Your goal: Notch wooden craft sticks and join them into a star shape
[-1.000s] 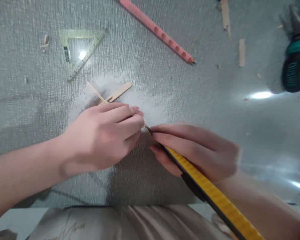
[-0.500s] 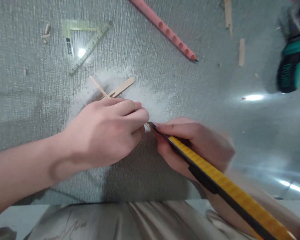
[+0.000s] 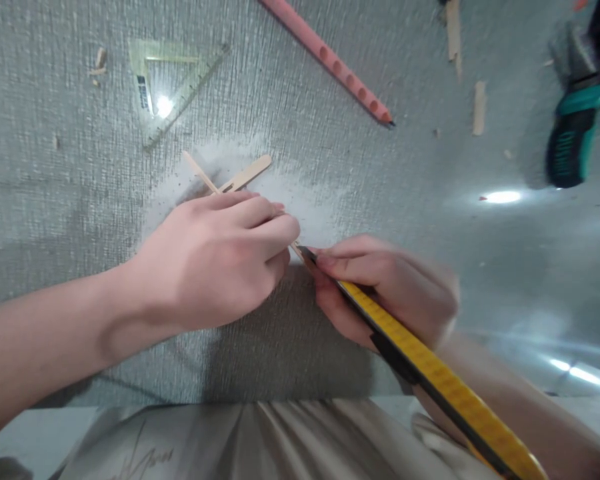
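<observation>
My left hand (image 3: 220, 257) is closed around a thin wooden stick (image 3: 200, 172), whose far end sticks out past the knuckles and whose near end comes out between thumb and fingers. Beside the far end lies a wider craft stick (image 3: 250, 172) with a notch, partly covered by the hand. My right hand (image 3: 380, 287) is closed round the front of a yellow and black utility knife (image 3: 430, 373). The dark blade meets the thin stick's near end, close to my left fingertips. My right thumb and fingers pinch near the blade; exact contact with the stick is hidden.
Pale dust (image 3: 310, 207) lies on the grey textured table. Beyond the hands are a clear set square (image 3: 180, 100), a pink pencil (image 3: 330, 60), wood scraps (image 3: 479, 108) and teal-black pliers (image 3: 573, 143) at the right. The table's front edge runs just before my lap.
The right hand and the utility knife have shifted slightly left, the knife's rear end most. The left hand still grips the thin stick in nearly the same place.
</observation>
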The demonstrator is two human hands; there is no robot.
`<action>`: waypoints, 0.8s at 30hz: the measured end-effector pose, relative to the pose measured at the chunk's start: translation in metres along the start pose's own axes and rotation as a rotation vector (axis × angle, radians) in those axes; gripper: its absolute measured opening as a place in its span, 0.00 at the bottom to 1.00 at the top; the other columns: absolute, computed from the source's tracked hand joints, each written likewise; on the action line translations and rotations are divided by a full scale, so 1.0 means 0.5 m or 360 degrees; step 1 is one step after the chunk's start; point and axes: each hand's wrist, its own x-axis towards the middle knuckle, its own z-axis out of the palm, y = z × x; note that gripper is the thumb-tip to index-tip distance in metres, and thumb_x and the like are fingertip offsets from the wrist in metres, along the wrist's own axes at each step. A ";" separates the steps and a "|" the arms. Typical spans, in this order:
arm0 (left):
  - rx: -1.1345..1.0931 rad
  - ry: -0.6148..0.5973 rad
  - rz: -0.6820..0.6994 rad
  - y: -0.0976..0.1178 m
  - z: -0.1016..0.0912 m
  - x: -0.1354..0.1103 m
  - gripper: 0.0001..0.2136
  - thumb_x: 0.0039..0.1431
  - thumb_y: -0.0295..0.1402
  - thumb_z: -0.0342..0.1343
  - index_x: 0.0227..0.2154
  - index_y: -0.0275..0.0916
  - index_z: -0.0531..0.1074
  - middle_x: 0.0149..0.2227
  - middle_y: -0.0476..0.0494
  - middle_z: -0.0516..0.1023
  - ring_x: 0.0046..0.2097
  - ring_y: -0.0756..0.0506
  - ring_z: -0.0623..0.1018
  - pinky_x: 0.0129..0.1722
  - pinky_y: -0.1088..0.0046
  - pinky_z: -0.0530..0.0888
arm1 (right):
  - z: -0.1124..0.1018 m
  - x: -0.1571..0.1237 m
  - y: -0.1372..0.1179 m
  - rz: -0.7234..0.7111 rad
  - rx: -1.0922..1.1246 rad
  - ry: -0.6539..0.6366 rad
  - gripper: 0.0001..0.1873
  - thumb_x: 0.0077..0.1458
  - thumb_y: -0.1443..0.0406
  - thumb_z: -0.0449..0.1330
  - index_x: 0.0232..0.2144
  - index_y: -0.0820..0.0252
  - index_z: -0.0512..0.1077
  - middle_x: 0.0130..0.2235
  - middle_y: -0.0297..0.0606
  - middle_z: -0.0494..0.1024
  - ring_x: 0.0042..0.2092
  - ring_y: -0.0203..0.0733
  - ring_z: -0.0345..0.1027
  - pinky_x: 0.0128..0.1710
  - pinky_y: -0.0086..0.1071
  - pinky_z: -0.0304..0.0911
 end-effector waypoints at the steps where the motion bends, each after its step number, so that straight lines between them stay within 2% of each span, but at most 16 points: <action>1: 0.0002 0.0007 -0.0009 0.001 0.001 0.000 0.15 0.71 0.28 0.40 0.37 0.37 0.74 0.36 0.51 0.79 0.39 0.50 0.82 0.41 0.72 0.81 | 0.000 0.003 -0.002 0.0034 0.0021 0.0004 0.10 0.58 0.72 0.65 0.30 0.51 0.73 0.25 0.31 0.79 0.26 0.38 0.75 0.20 0.30 0.68; 3: 0.0003 0.0022 -0.0031 0.002 0.002 -0.001 0.15 0.71 0.28 0.41 0.37 0.38 0.74 0.36 0.51 0.79 0.38 0.50 0.82 0.40 0.73 0.81 | 0.001 0.009 -0.006 0.0111 0.0099 -0.0001 0.13 0.58 0.72 0.65 0.25 0.52 0.73 0.22 0.30 0.77 0.24 0.37 0.73 0.19 0.29 0.67; 6: -0.0008 0.0007 -0.0048 0.001 0.002 0.000 0.13 0.71 0.29 0.43 0.37 0.38 0.74 0.37 0.51 0.79 0.37 0.50 0.81 0.39 0.73 0.80 | 0.002 0.012 -0.007 0.0171 0.0165 -0.0009 0.13 0.58 0.72 0.64 0.24 0.52 0.73 0.20 0.30 0.75 0.24 0.37 0.73 0.19 0.29 0.66; 11: -0.0023 -0.0011 -0.0019 -0.002 0.000 0.001 0.11 0.70 0.28 0.46 0.37 0.37 0.74 0.38 0.49 0.80 0.38 0.50 0.81 0.38 0.73 0.80 | -0.002 -0.006 0.008 0.0075 0.0032 0.0068 0.10 0.56 0.71 0.67 0.30 0.49 0.76 0.27 0.31 0.81 0.29 0.40 0.77 0.23 0.31 0.70; 15: -0.0053 -0.0056 -0.0043 -0.003 0.000 0.002 0.11 0.70 0.28 0.45 0.37 0.37 0.73 0.38 0.50 0.80 0.38 0.50 0.80 0.38 0.74 0.78 | -0.004 -0.013 0.016 -0.0038 -0.0045 0.0078 0.11 0.53 0.72 0.68 0.34 0.48 0.78 0.35 0.32 0.84 0.31 0.41 0.79 0.25 0.33 0.72; 20: -0.0054 -0.0025 -0.0067 -0.001 0.002 0.000 0.09 0.70 0.29 0.48 0.37 0.37 0.73 0.38 0.49 0.81 0.37 0.51 0.80 0.37 0.75 0.77 | -0.002 -0.001 0.010 -0.0098 0.0004 0.0110 0.13 0.55 0.75 0.65 0.37 0.50 0.76 0.32 0.32 0.82 0.30 0.40 0.78 0.24 0.31 0.71; 24: -0.0025 -0.0040 -0.0060 0.000 0.000 0.000 0.09 0.69 0.29 0.48 0.36 0.37 0.73 0.38 0.49 0.81 0.35 0.51 0.80 0.34 0.74 0.76 | 0.001 0.007 0.004 -0.0036 0.0079 0.0075 0.15 0.56 0.76 0.62 0.39 0.49 0.75 0.31 0.33 0.81 0.29 0.40 0.77 0.23 0.32 0.71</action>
